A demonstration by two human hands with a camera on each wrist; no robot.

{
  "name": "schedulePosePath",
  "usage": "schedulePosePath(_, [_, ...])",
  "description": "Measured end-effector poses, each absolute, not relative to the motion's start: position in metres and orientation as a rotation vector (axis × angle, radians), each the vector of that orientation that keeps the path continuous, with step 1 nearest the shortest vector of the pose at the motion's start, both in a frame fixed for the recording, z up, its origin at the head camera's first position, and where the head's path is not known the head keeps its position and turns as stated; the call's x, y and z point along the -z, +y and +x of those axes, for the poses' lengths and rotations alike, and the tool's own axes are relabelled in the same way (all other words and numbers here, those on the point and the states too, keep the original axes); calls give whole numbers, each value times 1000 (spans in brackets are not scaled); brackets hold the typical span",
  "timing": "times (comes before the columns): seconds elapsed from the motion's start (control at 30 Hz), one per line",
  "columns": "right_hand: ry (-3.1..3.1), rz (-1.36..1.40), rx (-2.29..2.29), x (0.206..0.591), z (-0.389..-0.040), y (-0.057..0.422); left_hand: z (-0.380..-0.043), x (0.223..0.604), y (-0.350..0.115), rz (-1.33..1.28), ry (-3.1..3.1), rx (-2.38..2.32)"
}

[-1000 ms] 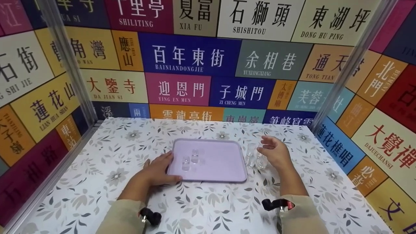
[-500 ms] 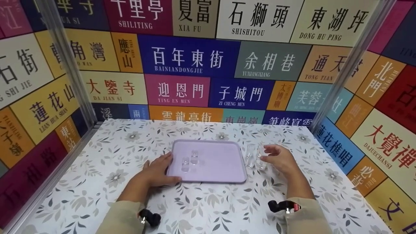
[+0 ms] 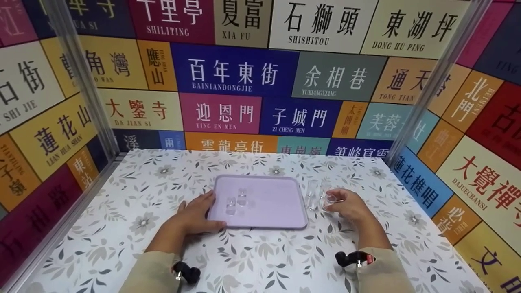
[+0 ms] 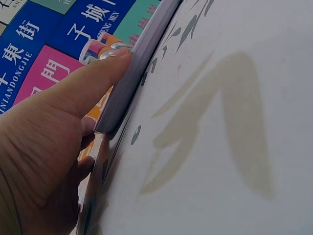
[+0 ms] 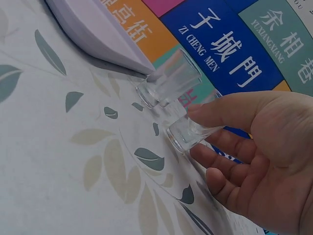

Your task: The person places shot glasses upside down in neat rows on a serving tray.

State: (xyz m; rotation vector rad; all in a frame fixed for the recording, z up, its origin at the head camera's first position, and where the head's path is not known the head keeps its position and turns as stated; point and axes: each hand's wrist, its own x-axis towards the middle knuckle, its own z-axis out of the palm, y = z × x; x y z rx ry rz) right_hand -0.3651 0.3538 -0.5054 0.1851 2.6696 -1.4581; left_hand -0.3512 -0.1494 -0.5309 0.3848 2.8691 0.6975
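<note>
A lilac tray lies on the table with two small clear shot glasses, a nearer shot glass and a farther shot glass, on its left half. My left hand rests at the tray's near left corner, fingers along the left side. In the left wrist view its thumb lies straight on the rim. Right of the tray, my right hand pinches a shot glass between thumb and fingers; its base looks close to the table. Another shot glass stands beside it, nearer the tray.
More clear glasses stand close together between the tray's right edge and my right hand; their exact number is hard to tell. A flowered cloth covers the table. Printed panels wall it at the back and sides.
My right hand has come down toward me, and its thumb and fingers have closed round a shot glass, whose rim now shows tipped toward the camera. The left hand stays at the tray.
</note>
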Motion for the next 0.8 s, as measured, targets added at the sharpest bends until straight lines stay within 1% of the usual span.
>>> schedulePosePath(0.17, [2656, 162, 1505, 509, -366, 355, -351, 531, -148, 367, 2870, -693])
schedulePosePath(0.3, [2657, 209, 1507, 509, -365, 354, -351, 531, -147, 343, 2855, -705])
schedulePosePath(0.57, [2617, 314, 1641, 493, -365, 353, -351, 531, -147, 342, 2855, -702])
schedulePosePath(0.8, [2584, 299, 1879, 480, -366, 346, -351, 530, -148, 336, 2853, -707])
